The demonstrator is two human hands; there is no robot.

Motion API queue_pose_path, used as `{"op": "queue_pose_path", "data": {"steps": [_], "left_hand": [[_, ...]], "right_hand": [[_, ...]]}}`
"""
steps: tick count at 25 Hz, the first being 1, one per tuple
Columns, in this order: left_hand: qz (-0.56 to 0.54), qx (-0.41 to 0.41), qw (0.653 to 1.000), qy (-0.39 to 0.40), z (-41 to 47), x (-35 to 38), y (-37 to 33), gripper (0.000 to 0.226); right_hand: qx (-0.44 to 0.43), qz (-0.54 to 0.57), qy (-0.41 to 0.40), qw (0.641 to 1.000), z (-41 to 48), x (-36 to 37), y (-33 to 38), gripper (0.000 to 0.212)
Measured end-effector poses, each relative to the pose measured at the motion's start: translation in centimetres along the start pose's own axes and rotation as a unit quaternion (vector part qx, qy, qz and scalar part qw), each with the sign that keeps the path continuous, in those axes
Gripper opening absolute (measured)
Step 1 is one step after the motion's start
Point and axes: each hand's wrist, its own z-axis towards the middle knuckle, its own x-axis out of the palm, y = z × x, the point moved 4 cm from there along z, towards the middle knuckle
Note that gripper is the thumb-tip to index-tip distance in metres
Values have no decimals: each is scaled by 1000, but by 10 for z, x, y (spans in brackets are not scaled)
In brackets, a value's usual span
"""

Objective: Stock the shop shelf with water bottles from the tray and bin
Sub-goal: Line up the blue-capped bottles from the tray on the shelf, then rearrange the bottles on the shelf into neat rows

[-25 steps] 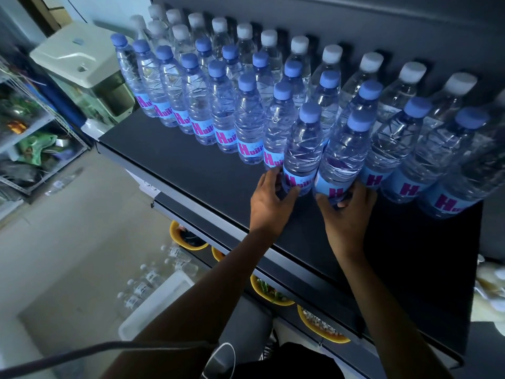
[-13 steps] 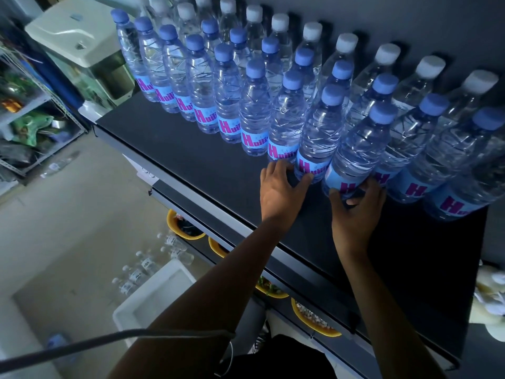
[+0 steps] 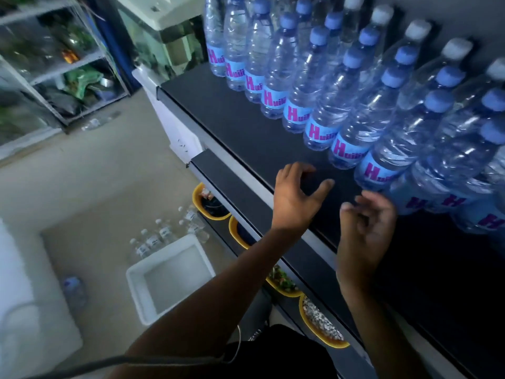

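- A dark shelf [image 3: 246,138] runs down the right of a shop aisle, with pale floor [image 3: 95,187] below it on the left.
- The left hand [image 3: 297,198] hovers over the shelf's bare front strip, fingers loosely spread, holding nothing.
- The right hand [image 3: 366,222], somewhat blurred, hangs just beside it, fingers loosely curled and empty. Whether its fingertips touch the nearest bottle cannot be told.
- The bottles [image 3: 377,165] stand upright in tight rows towards the back of the shelf, labels facing out.
- Spare bottles [image 3: 164,233] stand on the floor just behind the white bin [image 3: 169,272], which looks empty.
- The step in hand is probably fetching the next load.
- To do it well: grip each spare bottle round its body, carry it upright, and set it down on the bare strip.
- Then slide it back gently until it meets the row, label forward, so the packed bottles do not topple.
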Motion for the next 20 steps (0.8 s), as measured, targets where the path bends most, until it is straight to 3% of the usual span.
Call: {"op": "queue_pose_path", "data": {"steps": [5, 10, 17, 20], "left_hand": [[8, -41, 986, -162, -14, -135, 61, 24], [7, -117, 954, -276, -49, -283, 153, 25], [74, -233, 904, -350, -119, -503, 332, 28], [114, -310, 868, -371, -168, -570, 442, 30]], "right_hand": [[13, -5, 207, 978, -73, 104, -8, 29], [43, -72, 333, 939, -166, 221, -31, 26], [43, -136, 472, 870, -348, 426, -106, 30], [40, -163, 537, 827, -439, 503, -178, 33]]}}
